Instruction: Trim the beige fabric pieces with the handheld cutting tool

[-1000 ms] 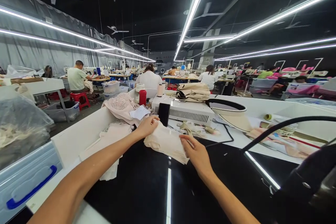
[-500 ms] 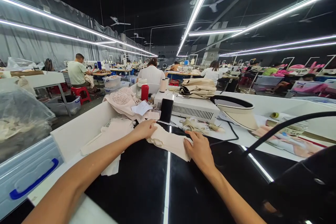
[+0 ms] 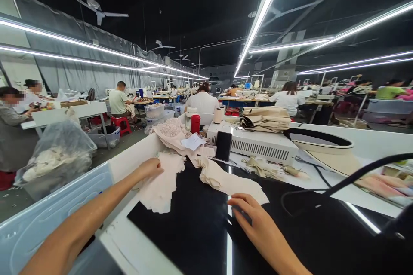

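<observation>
Cloth lies partly hidden behind the left hand, its grip unclear; the right hand gapes loosely.

- Left forearm first, bare, narrow at one end and broadening steadily, a soft sheen along it!
- Now the left hand: bare, rounded, finer detail too small to call.
- Right hand, bare too, slender fingers.
- Right forearm: bare, smooth, thicker lower down.
</observation>
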A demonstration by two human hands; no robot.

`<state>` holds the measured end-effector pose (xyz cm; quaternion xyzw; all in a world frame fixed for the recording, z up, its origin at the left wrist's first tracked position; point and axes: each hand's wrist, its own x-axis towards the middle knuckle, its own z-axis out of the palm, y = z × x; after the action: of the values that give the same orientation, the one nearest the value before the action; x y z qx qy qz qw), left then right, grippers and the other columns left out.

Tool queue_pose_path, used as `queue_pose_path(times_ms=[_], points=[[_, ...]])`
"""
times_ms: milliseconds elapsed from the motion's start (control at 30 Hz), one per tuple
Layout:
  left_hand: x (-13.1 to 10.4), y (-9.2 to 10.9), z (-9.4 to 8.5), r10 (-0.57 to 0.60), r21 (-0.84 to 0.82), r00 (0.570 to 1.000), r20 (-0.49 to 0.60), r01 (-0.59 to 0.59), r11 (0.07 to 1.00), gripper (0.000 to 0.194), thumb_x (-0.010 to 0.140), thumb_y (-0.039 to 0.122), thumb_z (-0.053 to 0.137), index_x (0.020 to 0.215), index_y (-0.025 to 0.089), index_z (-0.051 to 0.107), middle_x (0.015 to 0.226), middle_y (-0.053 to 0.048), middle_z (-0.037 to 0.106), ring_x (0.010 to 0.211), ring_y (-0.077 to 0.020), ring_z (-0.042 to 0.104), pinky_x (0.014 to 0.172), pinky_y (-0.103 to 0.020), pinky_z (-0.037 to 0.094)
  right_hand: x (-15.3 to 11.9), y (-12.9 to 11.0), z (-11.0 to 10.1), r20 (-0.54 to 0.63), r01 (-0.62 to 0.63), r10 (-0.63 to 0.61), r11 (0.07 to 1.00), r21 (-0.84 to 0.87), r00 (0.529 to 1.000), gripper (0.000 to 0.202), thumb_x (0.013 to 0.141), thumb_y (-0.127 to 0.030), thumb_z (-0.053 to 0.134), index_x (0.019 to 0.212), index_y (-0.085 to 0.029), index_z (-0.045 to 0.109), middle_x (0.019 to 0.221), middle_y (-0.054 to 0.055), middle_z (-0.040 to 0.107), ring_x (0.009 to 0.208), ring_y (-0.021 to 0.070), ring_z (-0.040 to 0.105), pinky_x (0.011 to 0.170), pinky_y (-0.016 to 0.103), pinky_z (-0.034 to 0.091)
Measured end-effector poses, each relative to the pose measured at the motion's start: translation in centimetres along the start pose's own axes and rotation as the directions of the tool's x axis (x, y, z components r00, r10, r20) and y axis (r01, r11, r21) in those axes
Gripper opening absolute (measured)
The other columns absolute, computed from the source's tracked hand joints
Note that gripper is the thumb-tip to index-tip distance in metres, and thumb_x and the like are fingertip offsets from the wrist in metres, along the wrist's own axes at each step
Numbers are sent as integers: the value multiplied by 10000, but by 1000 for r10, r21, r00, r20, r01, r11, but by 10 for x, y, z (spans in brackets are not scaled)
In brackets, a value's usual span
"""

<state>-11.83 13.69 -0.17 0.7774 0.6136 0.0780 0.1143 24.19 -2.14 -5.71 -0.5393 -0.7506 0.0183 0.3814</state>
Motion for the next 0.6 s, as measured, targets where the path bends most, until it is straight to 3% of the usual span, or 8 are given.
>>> queue_pose_path(times_ms=[133,300,467,600], points=[[-2,-6,9,-46,-126,999,21,48,991,364,1062,394,709,1350,177,660,1361,-111,672,1159,-275,700,983,-484,626,-4,-19,3,97,-7,0,997,73,995,276,980,-338,524,959,-282,794,1180,105,783,1053,271,800,917,388,651],[1,-9,12,-105,-269,994,-15,97,958,370,1062,398,709,1348,170,657,1336,-108,681,1129,-269,711,959,-473,635,-9,-38,10,114,23,-39,990,143,993,267,1005,-326,517,921,-280,766,1131,93,778,912,238,803,814,334,655],[6,-8,16,-152,-321,985,-77,120,939,370,1062,398,708,1350,171,656,1339,-111,679,1134,-268,709,966,-478,631,-18,-51,17,137,72,-97,981,178,986,256,1035,-277,512,945,-292,751,1108,52,768,710,169,752,729,281,643],[7,-8,20,-153,-333,983,-103,110,936,367,1062,398,709,1346,171,660,1342,-110,679,1141,-271,706,971,-479,630,-26,-54,18,199,120,-157,976,183,967,267,1055,-220,494,1018,-304,744,1154,36,755,762,154,771,735,249,630]])
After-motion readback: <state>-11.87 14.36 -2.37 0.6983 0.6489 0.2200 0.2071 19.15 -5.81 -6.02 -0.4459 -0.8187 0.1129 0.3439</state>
